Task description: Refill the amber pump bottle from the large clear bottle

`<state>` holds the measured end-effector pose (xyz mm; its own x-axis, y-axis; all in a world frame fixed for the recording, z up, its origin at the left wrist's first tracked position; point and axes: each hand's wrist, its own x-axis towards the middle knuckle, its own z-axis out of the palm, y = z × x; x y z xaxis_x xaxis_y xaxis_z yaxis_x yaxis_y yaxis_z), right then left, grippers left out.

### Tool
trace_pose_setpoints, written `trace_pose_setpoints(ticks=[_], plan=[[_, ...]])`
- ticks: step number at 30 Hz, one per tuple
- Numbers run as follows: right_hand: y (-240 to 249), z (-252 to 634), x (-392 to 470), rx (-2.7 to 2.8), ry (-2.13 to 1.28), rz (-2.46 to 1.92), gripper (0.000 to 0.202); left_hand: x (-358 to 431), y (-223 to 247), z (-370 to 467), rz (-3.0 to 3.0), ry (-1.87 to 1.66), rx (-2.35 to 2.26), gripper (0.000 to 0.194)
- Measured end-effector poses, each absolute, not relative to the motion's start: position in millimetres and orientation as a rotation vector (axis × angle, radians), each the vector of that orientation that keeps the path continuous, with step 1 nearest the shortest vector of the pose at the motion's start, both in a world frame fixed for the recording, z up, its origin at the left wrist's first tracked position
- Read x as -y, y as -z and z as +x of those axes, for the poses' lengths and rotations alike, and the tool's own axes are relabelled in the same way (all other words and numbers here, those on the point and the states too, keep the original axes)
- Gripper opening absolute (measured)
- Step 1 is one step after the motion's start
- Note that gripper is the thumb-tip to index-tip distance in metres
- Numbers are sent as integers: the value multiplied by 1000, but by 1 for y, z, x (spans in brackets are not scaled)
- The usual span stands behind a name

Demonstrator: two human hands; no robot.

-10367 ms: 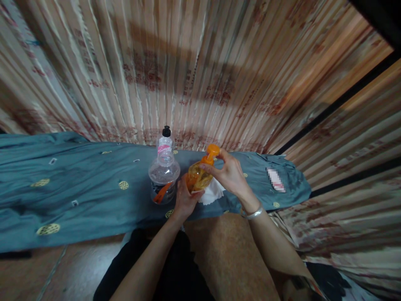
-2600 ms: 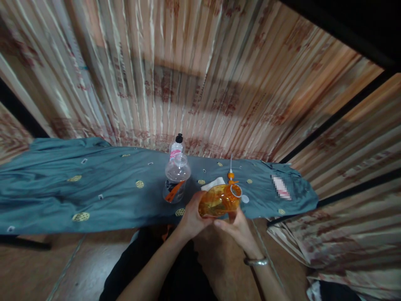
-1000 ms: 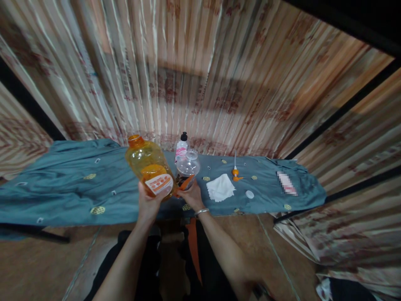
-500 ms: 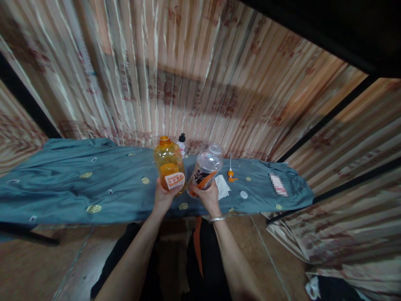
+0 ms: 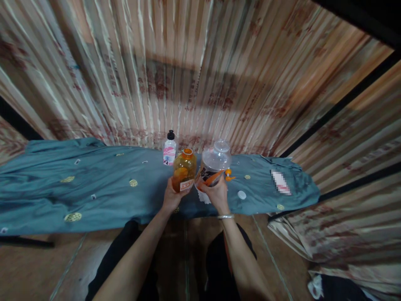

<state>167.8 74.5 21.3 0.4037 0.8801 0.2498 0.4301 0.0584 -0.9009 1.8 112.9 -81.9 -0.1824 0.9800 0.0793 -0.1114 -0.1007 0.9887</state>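
My left hand (image 5: 173, 196) is wrapped around the lower part of an amber plastic bottle (image 5: 184, 169) with an open neck and an orange-and-white label. Close beside it, my right hand (image 5: 217, 194) grips a clear plastic bottle (image 5: 216, 158) with a black-and-orange label, also uncapped and leaning slightly right. An orange pump head (image 5: 229, 172) lies on the cloth just right of the clear bottle, partly hidden by it. White tissue (image 5: 205, 198) shows beneath my right hand. Farther right rests a round white cap or disc (image 5: 242, 195).
A small pink-and-white bottle with a black top (image 5: 169, 150) stands near the back edge. Blue-green patterned cloth (image 5: 106, 179) covers the narrow table. A blurred-out pale item (image 5: 281, 182) lies at right. Curtains (image 5: 150, 83) hang behind, and dark metal bars (image 5: 338, 106) frame the right.
Both bottles have shifted right over the table, the amber one now lower and nearer the clear one. The small pink-and-white bottle behind has come into full view. The camera view has shifted.
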Motion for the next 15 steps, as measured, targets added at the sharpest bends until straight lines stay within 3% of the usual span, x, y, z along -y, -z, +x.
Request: trace_pose_setpoints(ticks=[2,11,13,15], plan=[[-20,172,-70,1197,-527,-1548,56,-113,83,7,1095,-1438,-1196,42],[-7,182,-57,1206,-588,-1558,55,-111,91,8,1085,-1469,-1236,40],[-5,182,-56,1207,-578,-1572,55,-111,93,7,1087,-1484,-1224,45],[-3,182,-56,1208,-578,-1581,56,-111,94,6,1089,-1504,-1204,63]])
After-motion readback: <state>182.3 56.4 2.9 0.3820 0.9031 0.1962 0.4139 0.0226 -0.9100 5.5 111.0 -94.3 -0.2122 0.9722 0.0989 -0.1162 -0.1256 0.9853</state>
